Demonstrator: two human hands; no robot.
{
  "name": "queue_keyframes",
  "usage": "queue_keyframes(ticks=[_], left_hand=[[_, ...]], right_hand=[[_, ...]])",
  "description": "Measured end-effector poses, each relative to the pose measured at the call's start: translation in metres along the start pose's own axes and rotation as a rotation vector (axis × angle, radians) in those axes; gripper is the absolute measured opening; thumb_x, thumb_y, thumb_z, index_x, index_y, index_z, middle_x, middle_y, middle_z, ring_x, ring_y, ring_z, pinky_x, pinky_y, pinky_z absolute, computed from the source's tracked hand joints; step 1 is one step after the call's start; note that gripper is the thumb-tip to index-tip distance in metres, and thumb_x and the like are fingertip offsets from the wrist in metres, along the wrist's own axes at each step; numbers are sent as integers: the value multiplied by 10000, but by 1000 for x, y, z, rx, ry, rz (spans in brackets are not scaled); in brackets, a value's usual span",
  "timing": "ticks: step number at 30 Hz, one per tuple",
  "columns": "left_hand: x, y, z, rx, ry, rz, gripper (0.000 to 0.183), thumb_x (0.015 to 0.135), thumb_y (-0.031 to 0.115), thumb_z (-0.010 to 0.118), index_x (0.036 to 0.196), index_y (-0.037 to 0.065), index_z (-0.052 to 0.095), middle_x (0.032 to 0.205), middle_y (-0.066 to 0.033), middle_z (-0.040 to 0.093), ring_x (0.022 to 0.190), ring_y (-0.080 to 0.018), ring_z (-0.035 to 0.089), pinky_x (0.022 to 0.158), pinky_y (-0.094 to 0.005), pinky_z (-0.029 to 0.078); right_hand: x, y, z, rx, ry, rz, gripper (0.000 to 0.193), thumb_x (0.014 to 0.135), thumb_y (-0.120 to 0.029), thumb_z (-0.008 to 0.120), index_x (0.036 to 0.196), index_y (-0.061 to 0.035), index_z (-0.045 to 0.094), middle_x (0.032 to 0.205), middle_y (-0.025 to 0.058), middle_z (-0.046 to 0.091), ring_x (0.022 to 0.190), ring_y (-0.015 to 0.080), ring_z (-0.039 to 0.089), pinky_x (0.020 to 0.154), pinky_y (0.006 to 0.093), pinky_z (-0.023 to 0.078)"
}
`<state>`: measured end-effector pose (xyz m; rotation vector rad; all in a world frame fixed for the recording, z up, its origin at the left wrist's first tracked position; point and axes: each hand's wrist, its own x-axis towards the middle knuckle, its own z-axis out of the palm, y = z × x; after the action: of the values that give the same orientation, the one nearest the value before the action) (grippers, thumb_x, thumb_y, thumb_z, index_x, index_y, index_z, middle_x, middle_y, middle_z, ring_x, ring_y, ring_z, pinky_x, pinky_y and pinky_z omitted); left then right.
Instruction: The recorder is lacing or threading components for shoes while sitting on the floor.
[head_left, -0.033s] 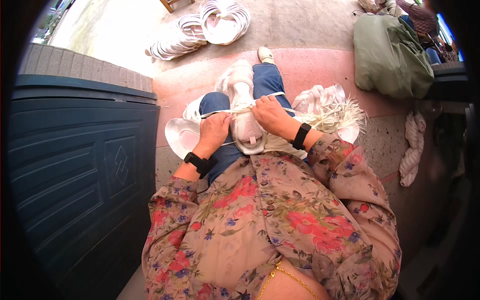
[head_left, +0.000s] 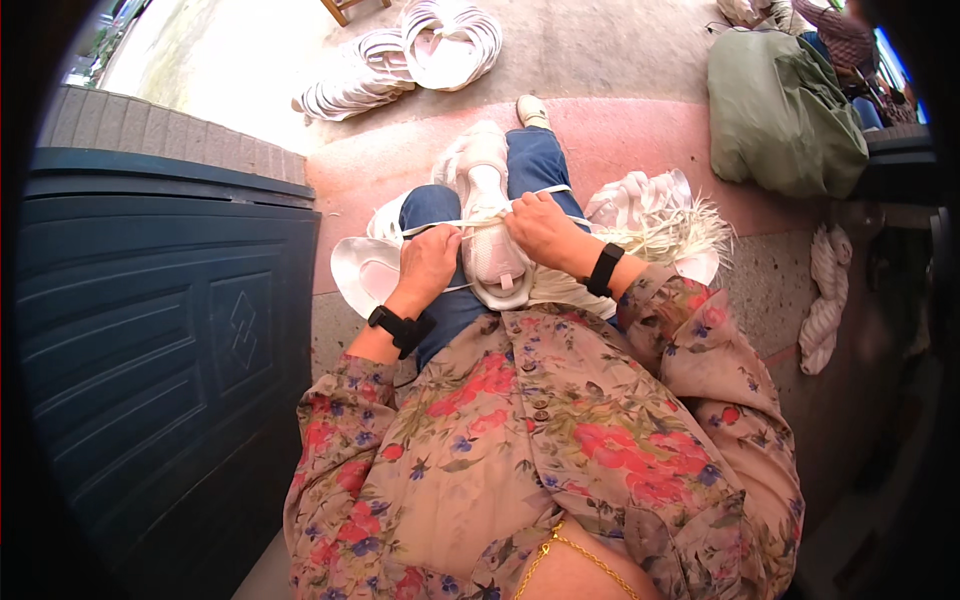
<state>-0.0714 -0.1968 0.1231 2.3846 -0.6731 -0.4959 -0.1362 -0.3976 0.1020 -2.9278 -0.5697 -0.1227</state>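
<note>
White mesh shoe upper with a pale pink heel tab (head_left: 496,262) lies lengthwise between the knees, toe end pointing away from the wearer, opening toward the body; its interior is only partly visible and I cannot tell what is in it. A thin off-white lace (head_left: 483,220) crosses over it. Left hand (head_left: 430,258): fingers curled, grasping the lace just left of the upper. Right hand (head_left: 545,230): pinching the lace at the right edge of the upper, knuckles up. Both wrists carry a black strap (head_left: 603,270). The legs, in blue denim trousers (head_left: 533,165), flank the upper. Beside the left leg sits a rounded white shoe piece with a pinkish inner face (head_left: 364,275); beyond the right leg, a loose tuft of cream lace ends (head_left: 690,230) spreads over more white pieces. Containers: one bulging olive-green fabric sack (head_left: 780,115) stands at upper right on the pink paving strip (head_left: 630,130), contents hidden. Farther out on pale concrete, a ring-shaped stack of nested white shoe pieces (head_left: 452,45) adjoins a second, elongated stack (head_left: 352,90). A twisted white bundle (head_left: 826,300) lies at far right; a dark blue panelled door (head_left: 150,330) fills the left.
</note>
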Motion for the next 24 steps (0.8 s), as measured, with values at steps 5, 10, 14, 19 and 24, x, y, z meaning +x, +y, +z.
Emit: queue_keyframes(ticks=[5,10,14,19,24], left_hand=[[-4,-8,2,-60,37,-28,227,824,241,502,852,62,640,816,-146,625,761,-325,593,677,-408,454],[-2,-12,5,-84,69,-98,233,817,250,509,837,56,638,807,-153,624,757,-339,593,676,-414,458],[-1,-13,6,-67,62,-108,227,797,243,513,825,54,636,788,-164,622,750,-345,594,669,-412,465],[1,-15,4,-42,52,-61,208,773,224,515,808,56,633,757,-175,618,727,-348,595,655,-411,468],[10,-10,0,104,46,101,168,755,179,507,714,53,611,695,-154,607,674,-331,589,619,-433,444]], right_hand=[[7,8,1,278,-278,194,143,731,-75,505,831,-57,605,773,119,597,755,263,585,689,361,403],[-1,0,0,131,-69,111,127,720,-69,511,806,-60,605,764,90,585,782,248,566,692,369,383],[-5,-3,-1,139,-24,154,85,697,-67,525,747,-70,594,743,74,564,769,238,543,684,362,372],[-5,-6,1,157,0,208,58,687,-66,532,710,-73,586,751,74,558,774,237,535,680,359,370],[-6,-8,4,128,8,241,81,701,-73,518,724,-78,595,757,70,557,777,230,532,687,360,370]])
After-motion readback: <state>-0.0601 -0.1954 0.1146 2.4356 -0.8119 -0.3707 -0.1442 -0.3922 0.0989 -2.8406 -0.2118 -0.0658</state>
